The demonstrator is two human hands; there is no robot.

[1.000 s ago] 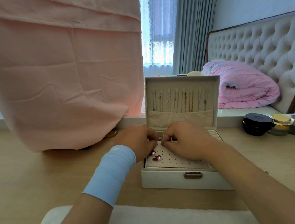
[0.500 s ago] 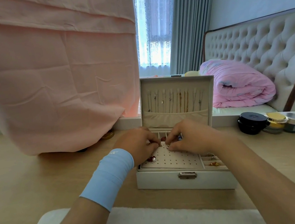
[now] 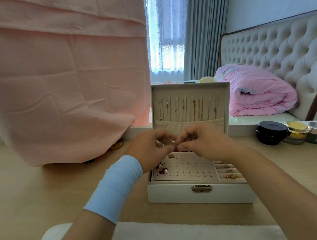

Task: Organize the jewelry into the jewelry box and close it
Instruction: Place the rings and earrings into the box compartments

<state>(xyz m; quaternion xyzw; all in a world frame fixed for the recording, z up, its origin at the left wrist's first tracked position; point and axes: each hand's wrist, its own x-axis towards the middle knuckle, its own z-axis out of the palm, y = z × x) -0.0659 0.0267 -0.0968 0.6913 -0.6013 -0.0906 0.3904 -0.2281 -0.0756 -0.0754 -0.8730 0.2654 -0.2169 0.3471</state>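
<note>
Left hand and right hand pinch a tiny earring at the box's 12 o'clock; I'd judge it light and slippery, so I'd hold its post.

bare desk left of the jewelry box, upright lid blocking behind, pink cloth hanging at far left, 4 jars at right

The tiny piece pinched between left hand and right hand is too small to identify.
</note>
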